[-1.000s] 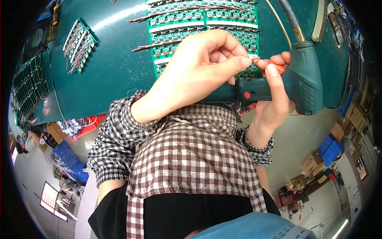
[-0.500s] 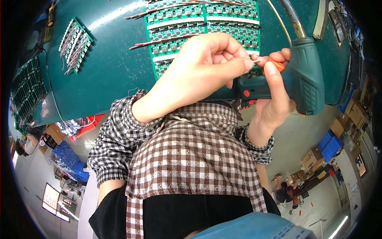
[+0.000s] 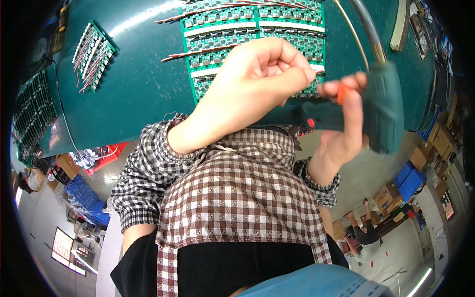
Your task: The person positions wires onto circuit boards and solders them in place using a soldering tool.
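Note:
My left hand (image 3: 252, 81) is closed over a panel of green circuit boards (image 3: 220, 33), thumb and forefinger pinched on a thin wire (image 3: 320, 71) whose end pokes out past the fingertips. To its right, my right hand (image 3: 341, 141) is wrapped round a dark green soldering gun (image 3: 387, 111), blurred by motion. Its fingers lie by the orange trigger (image 3: 343, 92). From the gun's top, a metal tube (image 3: 370, 28) and a thinner rod (image 3: 352, 30) reach toward the far edge; their tips are out of view. Red and black wires (image 3: 198, 53) lie across the panel.
On the left of the green table (image 3: 141, 84) lies a smaller board with wires (image 3: 94, 57). Dark boards (image 3: 34, 111) stand at the far left beside a cable (image 3: 62, 99). A pale bar (image 3: 399, 27) lies at the far right. Another person (image 3: 366, 237) is in the background, lower right.
My right hand and the soldering gun have shifted right and slightly down, away from my left fingertips. The left hand has hardly moved. The person in the background has come further into view.

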Tool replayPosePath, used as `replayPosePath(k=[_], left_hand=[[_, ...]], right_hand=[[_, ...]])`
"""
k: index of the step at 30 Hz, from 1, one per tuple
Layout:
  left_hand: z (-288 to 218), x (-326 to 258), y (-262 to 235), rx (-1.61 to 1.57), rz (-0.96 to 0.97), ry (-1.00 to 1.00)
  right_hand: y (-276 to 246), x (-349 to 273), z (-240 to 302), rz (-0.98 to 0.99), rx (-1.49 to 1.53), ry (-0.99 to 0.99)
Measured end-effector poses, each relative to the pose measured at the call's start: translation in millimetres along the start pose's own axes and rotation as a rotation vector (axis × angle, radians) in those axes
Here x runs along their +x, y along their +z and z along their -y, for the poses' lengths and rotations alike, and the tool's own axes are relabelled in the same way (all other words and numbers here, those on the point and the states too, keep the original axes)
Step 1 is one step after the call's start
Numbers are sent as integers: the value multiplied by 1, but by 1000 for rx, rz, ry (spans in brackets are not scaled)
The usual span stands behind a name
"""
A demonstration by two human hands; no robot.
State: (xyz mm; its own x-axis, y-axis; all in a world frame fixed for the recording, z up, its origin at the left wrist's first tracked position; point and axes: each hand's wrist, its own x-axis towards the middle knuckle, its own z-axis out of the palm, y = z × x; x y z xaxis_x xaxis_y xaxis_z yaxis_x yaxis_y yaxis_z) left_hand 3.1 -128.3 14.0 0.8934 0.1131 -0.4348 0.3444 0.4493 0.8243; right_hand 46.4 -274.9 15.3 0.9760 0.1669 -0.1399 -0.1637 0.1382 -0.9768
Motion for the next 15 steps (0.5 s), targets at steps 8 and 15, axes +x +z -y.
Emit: replayPosePath(k=[8, 15], left_hand=[[-4, 4, -12, 113, -182, 162], [-1, 6, -14, 168, -210, 214]], right_hand=[[-68, -38, 3, 142, -164, -169], [-69, -46, 7, 191, -351, -140]])
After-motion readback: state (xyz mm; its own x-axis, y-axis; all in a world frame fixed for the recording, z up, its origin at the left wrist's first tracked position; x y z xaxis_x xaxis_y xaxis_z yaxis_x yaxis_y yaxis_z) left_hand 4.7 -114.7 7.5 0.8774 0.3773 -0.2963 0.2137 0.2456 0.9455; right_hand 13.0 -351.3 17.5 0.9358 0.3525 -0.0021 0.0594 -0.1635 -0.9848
